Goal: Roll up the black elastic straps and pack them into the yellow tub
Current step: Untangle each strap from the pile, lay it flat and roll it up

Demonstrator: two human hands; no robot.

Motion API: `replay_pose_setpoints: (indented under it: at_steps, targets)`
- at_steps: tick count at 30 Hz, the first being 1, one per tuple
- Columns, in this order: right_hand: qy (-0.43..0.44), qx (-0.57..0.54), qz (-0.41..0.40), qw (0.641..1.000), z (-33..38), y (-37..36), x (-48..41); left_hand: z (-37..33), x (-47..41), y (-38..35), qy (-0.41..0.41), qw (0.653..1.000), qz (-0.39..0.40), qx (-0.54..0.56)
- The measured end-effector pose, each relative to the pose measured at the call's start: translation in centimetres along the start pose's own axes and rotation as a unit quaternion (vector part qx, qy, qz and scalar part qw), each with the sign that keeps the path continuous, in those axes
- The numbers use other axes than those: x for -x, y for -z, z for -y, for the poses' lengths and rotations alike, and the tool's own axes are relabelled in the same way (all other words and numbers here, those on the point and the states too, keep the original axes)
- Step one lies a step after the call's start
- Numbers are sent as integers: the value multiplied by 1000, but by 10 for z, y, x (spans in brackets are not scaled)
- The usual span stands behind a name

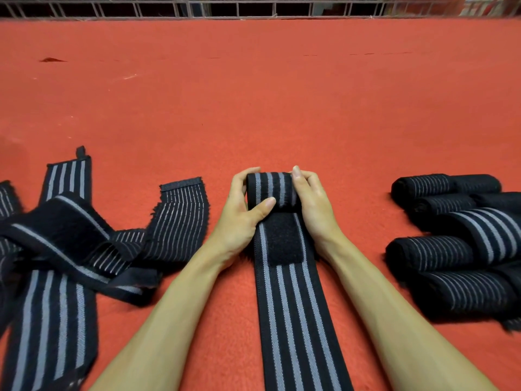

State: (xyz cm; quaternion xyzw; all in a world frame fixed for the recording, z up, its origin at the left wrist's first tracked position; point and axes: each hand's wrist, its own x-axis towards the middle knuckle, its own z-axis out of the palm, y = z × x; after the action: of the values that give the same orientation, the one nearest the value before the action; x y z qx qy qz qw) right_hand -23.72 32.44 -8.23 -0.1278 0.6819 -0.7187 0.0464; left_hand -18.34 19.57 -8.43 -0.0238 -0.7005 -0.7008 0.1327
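The black elastic strap (296,306) lies on the red cloth (253,94) at 6 o'clock, with grey stripes along its length. Its far end is wound into a roll (269,190), and a black hook-and-loop patch (282,238) shows just below the roll. The left hand (242,213) grips the left end of the roll, fingers curled behind it and the thumb across the front. The right hand (313,204) grips the right end, fingers bent around it. At 8 o'clock a heap of loose straps (70,241) lies tangled. At 4 o'clock several rolled straps (462,244) lie close together, touching. A metal rail (253,8) runs along the 12 o'clock edge.
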Motion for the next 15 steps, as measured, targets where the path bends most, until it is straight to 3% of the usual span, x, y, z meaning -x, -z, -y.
replay_pose_setpoints:
  at_steps: [7,11,15]
  targets:
    - [15,14,25,999,3,-5,4,2,1,4,-60,997,-35,-38]
    - [2,-2,26,1000,0,-4,3,1,2,-3,-37,998,-18,-52]
    - [21,-63,43,997,0,-4,3,0,1,-6,13,1000,-16,8]
